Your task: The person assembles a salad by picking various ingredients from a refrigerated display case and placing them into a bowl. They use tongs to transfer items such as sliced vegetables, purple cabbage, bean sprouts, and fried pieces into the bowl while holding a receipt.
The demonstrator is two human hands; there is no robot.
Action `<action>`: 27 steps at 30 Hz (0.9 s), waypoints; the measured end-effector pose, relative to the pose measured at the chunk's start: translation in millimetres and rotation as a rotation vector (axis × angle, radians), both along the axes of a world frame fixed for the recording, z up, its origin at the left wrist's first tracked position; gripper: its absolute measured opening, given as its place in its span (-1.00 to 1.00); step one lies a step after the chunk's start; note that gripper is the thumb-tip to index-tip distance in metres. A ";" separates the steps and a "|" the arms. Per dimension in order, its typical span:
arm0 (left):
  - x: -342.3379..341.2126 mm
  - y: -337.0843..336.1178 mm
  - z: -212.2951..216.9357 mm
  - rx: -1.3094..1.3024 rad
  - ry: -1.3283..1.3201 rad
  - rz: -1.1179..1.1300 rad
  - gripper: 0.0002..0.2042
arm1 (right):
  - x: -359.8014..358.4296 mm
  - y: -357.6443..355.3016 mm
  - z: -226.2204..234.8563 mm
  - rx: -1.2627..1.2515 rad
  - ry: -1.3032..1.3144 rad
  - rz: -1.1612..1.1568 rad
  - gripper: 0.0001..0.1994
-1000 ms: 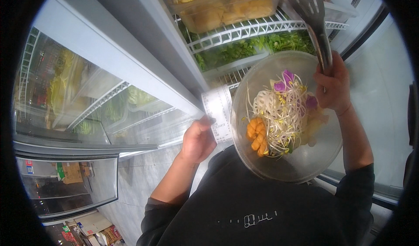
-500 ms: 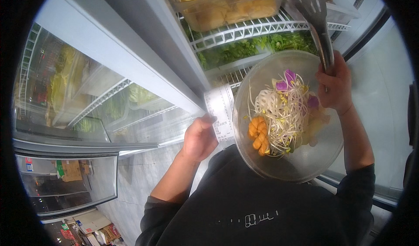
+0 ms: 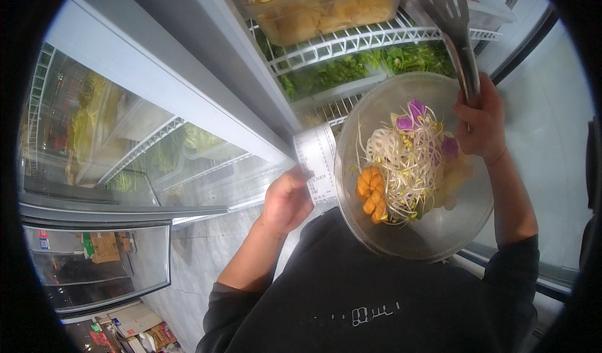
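Note:
A printed paper receipt (image 3: 318,165) is pinched in my left hand (image 3: 287,201), its edge beside the bowl's left rim. My right hand (image 3: 486,127) is closed round metal tongs (image 3: 463,46), whose slotted end points up and away. That hand also overlaps the right rim of a clear round bowl (image 3: 454,237); whether its fingers grip the rim is hidden. Inside the bowl lie bean sprouts (image 3: 417,171), lotus root slices (image 3: 381,143), purple leafy pieces (image 3: 412,115) and an orange-brown twisted piece of food (image 3: 372,195). Pale pieces at the bowl's right are hard to make out.
Ahead is an open fridge with white wire shelves (image 3: 357,44), holding a clear tub of yellowish slices (image 3: 320,17) and leafy greens (image 3: 338,71). A glass door (image 3: 157,158) spans the left; another glass panel (image 3: 549,133) stands right. Cardboard boxes (image 3: 135,318) sit lower left.
The fridge shelves and tub have shifted slightly to the left in view. My hands keep their hold on the receipt and tongs, and the bowl stays in the same place.

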State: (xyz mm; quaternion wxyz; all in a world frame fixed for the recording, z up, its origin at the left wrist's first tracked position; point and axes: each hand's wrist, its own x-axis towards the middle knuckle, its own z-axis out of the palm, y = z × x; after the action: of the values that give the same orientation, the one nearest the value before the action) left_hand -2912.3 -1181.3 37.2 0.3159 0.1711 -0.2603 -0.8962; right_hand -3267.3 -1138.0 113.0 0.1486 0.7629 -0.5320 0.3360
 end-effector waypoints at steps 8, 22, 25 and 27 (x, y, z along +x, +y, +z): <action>0.1 2.2 -1.4 0.016 -0.071 0.024 -0.45 | 0.1 2.8 0.1 0.040 -0.007 -0.038 -0.81; 3.5 3.3 0.2 0.028 -0.056 0.001 -0.47 | 0.1 -0.5 1.9 -0.011 0.033 -0.003 -0.81; 2.8 3.5 1.2 0.017 -0.081 0.008 -0.48 | 0.5 -0.4 2.4 -0.012 0.046 -0.009 -0.81; 2.4 3.4 2.1 0.015 -0.099 0.016 -0.49 | 0.9 -0.1 2.5 -0.011 0.043 -0.009 -0.81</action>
State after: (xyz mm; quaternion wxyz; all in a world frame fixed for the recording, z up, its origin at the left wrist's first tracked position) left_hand -2910.0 -1177.9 39.4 0.3086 0.2198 -0.2677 -0.8859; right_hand -3266.4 -1138.1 115.6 0.1661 0.7666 -0.5303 0.3217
